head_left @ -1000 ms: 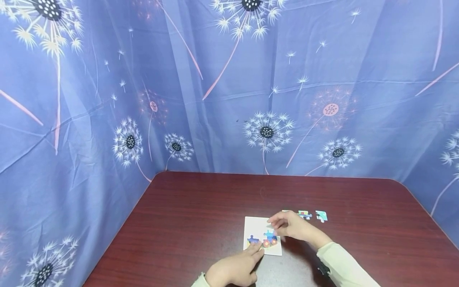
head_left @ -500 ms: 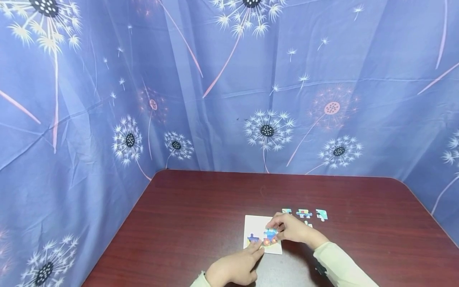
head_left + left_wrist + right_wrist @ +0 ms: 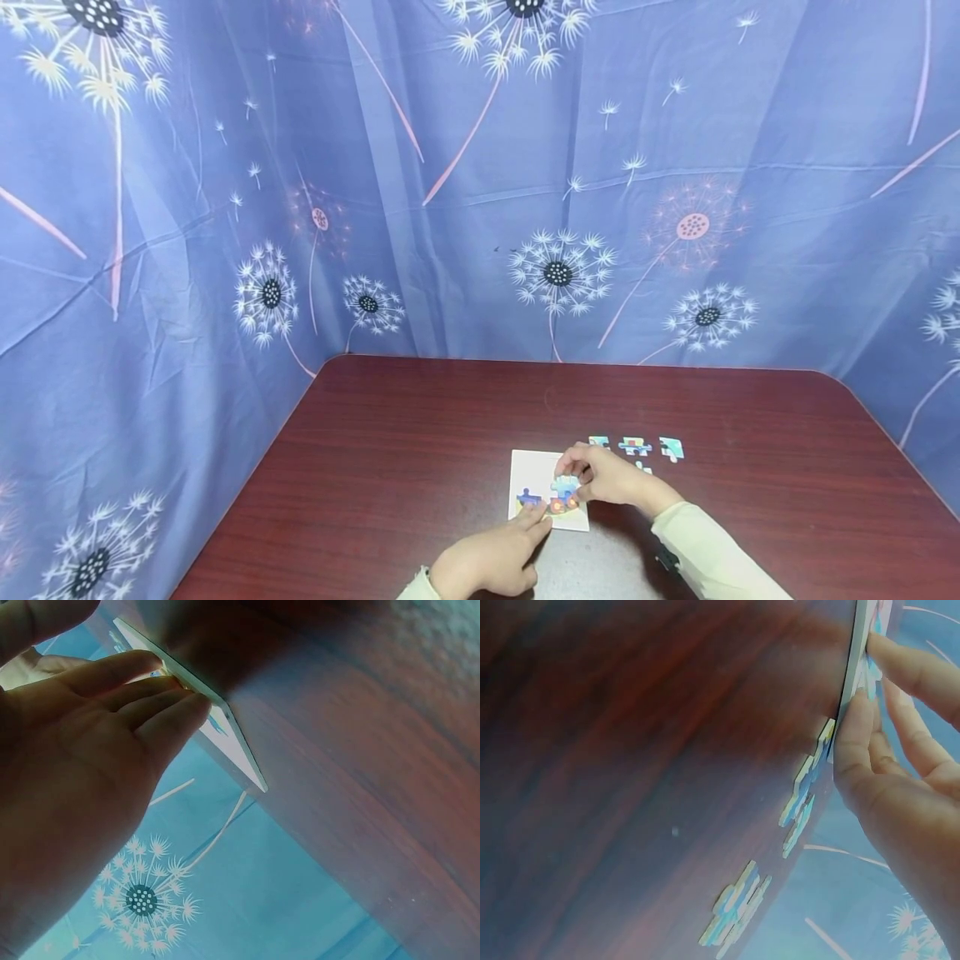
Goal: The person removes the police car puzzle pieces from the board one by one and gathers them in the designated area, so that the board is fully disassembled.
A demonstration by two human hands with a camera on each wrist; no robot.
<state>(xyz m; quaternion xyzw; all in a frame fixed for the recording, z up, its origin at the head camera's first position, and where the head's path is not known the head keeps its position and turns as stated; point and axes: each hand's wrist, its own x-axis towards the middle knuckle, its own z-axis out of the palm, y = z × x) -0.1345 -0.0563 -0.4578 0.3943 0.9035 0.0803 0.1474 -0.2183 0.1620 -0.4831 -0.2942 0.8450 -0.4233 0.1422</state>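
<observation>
A white puzzle board (image 3: pixel 527 467) lies on the table with a few pieces set in its lower part. Blue and red train parts show on them, including a dark blue piece (image 3: pixel 528 497) at the left. My left hand (image 3: pixel 491 560) rests its straight fingers on the board's lower edge and pieces; in the left wrist view its fingertips (image 3: pixel 196 705) lie right at the board's rim. At the board's right side my right hand (image 3: pixel 611 477) pinches a light blue puzzle piece (image 3: pixel 564 483) between thumb and fingers, over the train picture. Those fingers partly cover the piece.
Behind my right hand lie several loose puzzle pieces: a small one (image 3: pixel 598 442), a red-and-blue one (image 3: pixel 634 447), a teal corner one (image 3: pixel 672 449) and a half-hidden one (image 3: pixel 642 468). A blue dandelion curtain (image 3: pixel 450 275) stands along the dark red table's (image 3: pixel 405 425) back and left edges.
My right hand has moved slightly down at the board's right side, bringing the light blue piece against the train pieces. More loose pieces behind it now show. My left hand stays put.
</observation>
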